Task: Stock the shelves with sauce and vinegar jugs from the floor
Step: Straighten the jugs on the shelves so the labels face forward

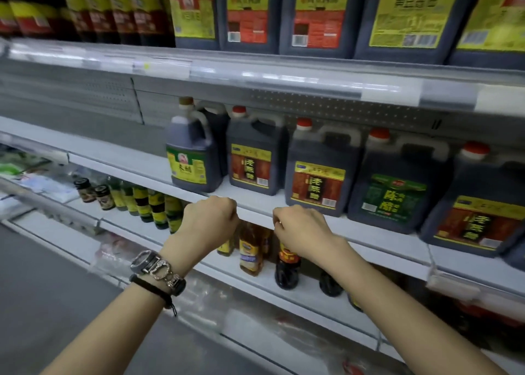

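My left hand and my right hand hover side by side in front of the middle shelf's edge. Their fingers are curled under and out of sight, and neither holds anything. On that shelf stands a row of dark jugs with handles. A brown-capped jug with a green and yellow label is leftmost. To its right are red-capped vinegar jugs with brown labels and one with a green label. The shelf's left half holds nothing.
The upper shelf carries large dark jugs with yellow and red labels and smaller bottles at the left. The lower shelf holds small bottles and jars. Grey floor lies at the lower left.
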